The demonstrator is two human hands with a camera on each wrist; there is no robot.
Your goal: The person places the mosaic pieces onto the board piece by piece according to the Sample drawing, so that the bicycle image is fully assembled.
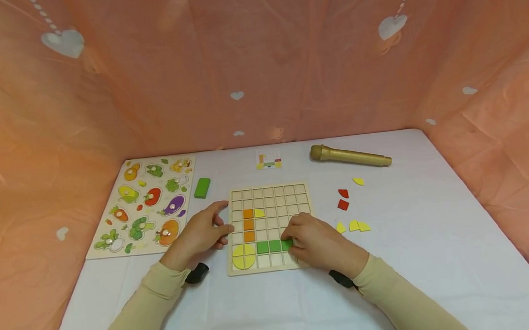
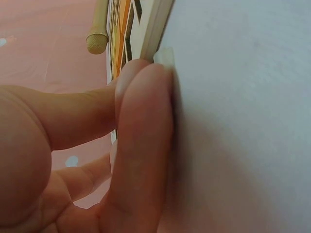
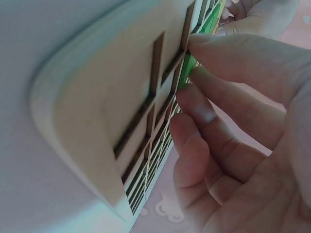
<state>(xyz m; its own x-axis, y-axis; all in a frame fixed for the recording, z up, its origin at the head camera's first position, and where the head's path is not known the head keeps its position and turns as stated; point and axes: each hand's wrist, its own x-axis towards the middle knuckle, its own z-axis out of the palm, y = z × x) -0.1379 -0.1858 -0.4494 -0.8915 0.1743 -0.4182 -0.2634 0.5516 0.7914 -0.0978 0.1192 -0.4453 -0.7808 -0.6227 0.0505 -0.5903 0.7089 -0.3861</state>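
Observation:
A pale wooden grid board (image 1: 271, 189) lies on the white table. At its left edge, my left hand (image 1: 203, 231) rests with fingertips against the frame. My right hand (image 1: 316, 241) pinches a green square tile (image 3: 187, 68) between thumb and fingers at a lower grid cell. Two more green tiles (image 1: 269, 246) sit in the same row, to its left. In the grid, several orange squares (image 1: 248, 225) form a column, with a yellow quarter-circle (image 1: 259, 213) beside the top one. Yellow quarter pieces (image 1: 244, 257) make a circle at the lower left.
A vegetable puzzle board (image 1: 148, 209) lies left, near a green block (image 1: 202, 188). Behind the grid lie a small pattern card (image 1: 268, 159) and a gold microphone (image 1: 350, 156). Right of it are red pieces (image 1: 343, 204) and loose yellow quarter pieces (image 1: 359, 226).

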